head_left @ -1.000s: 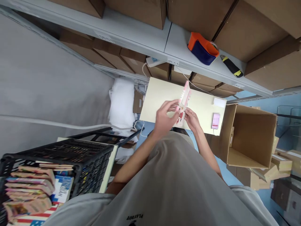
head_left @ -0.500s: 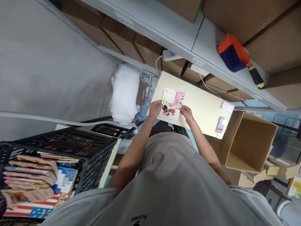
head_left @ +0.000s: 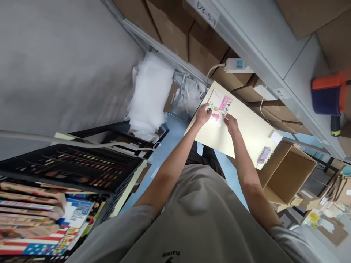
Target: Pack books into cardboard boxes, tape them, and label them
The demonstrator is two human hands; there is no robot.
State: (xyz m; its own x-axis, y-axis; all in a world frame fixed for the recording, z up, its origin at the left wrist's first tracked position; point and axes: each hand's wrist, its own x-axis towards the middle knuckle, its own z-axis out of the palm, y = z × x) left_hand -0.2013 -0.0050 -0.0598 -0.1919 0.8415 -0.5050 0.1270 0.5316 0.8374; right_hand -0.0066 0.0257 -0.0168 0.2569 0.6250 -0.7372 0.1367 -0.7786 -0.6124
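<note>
A square white book with "Beautiful" and red fruit on its cover is over the cream tabletop. My left hand has its fingers closed on the book's left edge. At the lower right edge, my right hand pinches the same book. Toward the right end of the tabletop are a blurred purple item and a small white piece.
Black crates with books stand at the left. White packing sheets lie beyond. An open cardboard box adjoins the table at the right. Shelves with boxes and a power strip run behind.
The view has turned and shifted, so the table, shelf and orange-and-blue item appear elsewhere. Both hands still hold the book, which now sits nearer the table's far left corner.
</note>
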